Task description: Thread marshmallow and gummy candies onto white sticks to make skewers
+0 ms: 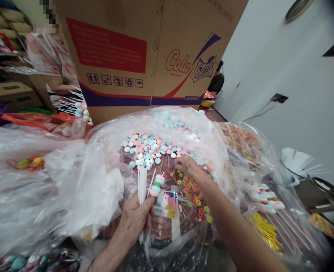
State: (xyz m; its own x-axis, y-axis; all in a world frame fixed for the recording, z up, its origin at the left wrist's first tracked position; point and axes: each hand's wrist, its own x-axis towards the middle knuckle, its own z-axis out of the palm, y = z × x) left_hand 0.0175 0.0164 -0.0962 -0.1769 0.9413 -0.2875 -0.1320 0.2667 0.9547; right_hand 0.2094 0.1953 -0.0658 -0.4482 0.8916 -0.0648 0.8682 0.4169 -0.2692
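My left hand (135, 213) is closed around a bundle of white sticks (142, 185). By its thumb it also holds a candy skewer (157, 186) threaded with pink, blue and green pieces. My right hand (188, 166) is at the near edge of a pile of pink, blue and white candies (146, 147), its fingertips pinched together; what they hold, if anything, is hidden. Below the right wrist lie colourful ring candies (193, 190) on the plastic. A printed card or packet (166, 204) sits under the skewer, to the right of my left hand.
A large cardboard box (121, 49) stands behind the candies. Clear plastic sheeting (99, 200) spreads over the table. At the right lie finished skewers (267, 198), gold ties (264, 230) and a bag of ring candies (240, 139). Another person (53, 64) stands at the back left beside more skewers (83, 111).
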